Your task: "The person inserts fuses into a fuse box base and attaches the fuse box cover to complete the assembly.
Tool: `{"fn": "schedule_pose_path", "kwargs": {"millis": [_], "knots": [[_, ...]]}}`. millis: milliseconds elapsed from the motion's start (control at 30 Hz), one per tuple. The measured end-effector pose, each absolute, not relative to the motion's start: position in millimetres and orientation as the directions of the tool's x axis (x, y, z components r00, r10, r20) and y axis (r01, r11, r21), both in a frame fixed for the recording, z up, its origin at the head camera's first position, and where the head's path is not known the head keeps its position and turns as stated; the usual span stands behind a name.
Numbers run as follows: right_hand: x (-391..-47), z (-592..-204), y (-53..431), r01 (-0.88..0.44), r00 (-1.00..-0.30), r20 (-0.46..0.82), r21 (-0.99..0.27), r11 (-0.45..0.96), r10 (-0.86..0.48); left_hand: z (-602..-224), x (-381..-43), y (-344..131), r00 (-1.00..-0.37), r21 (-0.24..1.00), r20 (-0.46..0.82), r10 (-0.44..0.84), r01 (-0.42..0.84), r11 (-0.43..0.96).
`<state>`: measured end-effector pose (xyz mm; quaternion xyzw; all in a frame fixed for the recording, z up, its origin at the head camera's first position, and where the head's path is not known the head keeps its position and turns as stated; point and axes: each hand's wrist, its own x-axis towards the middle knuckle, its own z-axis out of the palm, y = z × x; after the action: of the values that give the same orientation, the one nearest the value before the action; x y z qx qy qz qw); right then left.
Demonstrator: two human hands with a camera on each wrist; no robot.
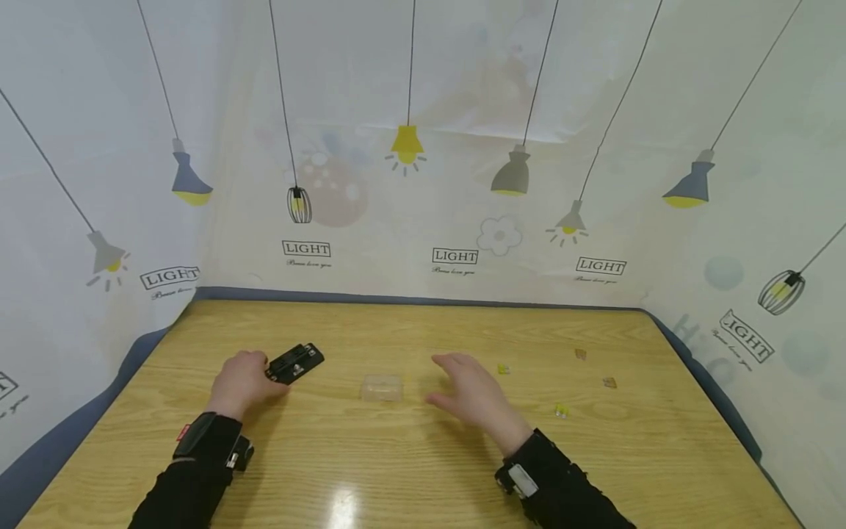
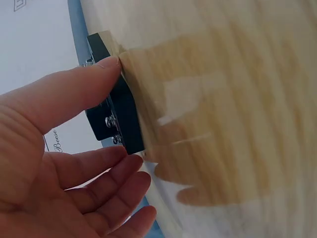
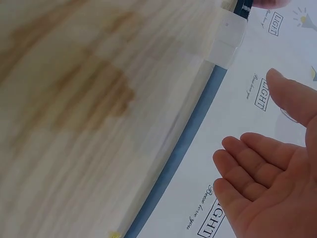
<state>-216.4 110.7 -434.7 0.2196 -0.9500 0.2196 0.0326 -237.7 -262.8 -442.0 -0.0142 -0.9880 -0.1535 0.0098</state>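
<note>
At the left of the table, my left hand [image 1: 243,383] holds a black fuse block [image 1: 294,363] with metal screw terminals. In the left wrist view the thumb lies on one edge of the fuse block [image 2: 128,116] and the fingertips are at its lower end. A clear plastic cover [image 1: 382,388] sits on the table between the hands. To its right my right hand [image 1: 477,397] hovers with fingers extended and thumb apart, holding nothing. Beyond that hand are two small yellow blade fuses, one farther back [image 1: 504,369] and one nearer [image 1: 561,411].
Two small amber-brown blade fuses lie at the right, a back one [image 1: 580,354] and a front one [image 1: 609,383]. The wooden table [image 1: 396,470] is enclosed at the back and sides by a white lamp-print sheet [image 1: 370,272] with a blue-grey strip along the table's edge.
</note>
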Motion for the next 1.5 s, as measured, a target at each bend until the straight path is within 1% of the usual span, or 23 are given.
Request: {"fn": "schedule_pose_path", "kwargs": {"millis": [133, 367, 667, 833, 1033, 1300, 1500], "knots": [[-217.8, -435.1, 106.6, -0.441, -0.897, 0.164, -0.395, 0.806, -0.410, -445.3, -240.1, -265.8, -1.000, 0.306, 0.011, 0.025, 0.027, 0.952], [-220.9, -434.6, 98.7, -0.444, -0.895, 0.154, -0.395, 0.804, -0.419, -445.4, -242.2, -267.7, -1.000, 0.353, -0.012, 0.022, 0.017, 0.935], [-223.2, -436.0, 90.6, -0.437, -0.896, 0.139, -0.438, 0.785, -0.422, -445.0, -238.0, -269.7, -1.000, 0.366, 0.027, -0.015, -0.005, 0.931], [-223.2, -436.4, 88.0, -0.445, -0.892, 0.151, -0.459, 0.769, -0.426, -443.8, -236.8, -268.1, -0.998, 0.374, 0.056, -0.024, -0.001, 0.927], [-223.5, -433.9, 84.0, -0.477, -0.876, 0.193, -0.476, 0.739, -0.441, -436.4, -234.6, -259.6, -0.993, 0.398, 0.117, 0.020, 0.065, 0.915], [-226.8, -429.2, 77.2, -0.502, -0.864, 0.232, -0.475, 0.723, -0.448, -423.4, -228.2, -241.0, -0.986, 0.441, 0.143, 0.087, 0.142, 0.886], [-228.0, -425.0, 74.4, -0.513, -0.857, 0.257, -0.489, 0.705, -0.446, -418.2, -223.8, -221.4, -0.963, 0.432, 0.216, 0.164, 0.244, 0.868]]}}
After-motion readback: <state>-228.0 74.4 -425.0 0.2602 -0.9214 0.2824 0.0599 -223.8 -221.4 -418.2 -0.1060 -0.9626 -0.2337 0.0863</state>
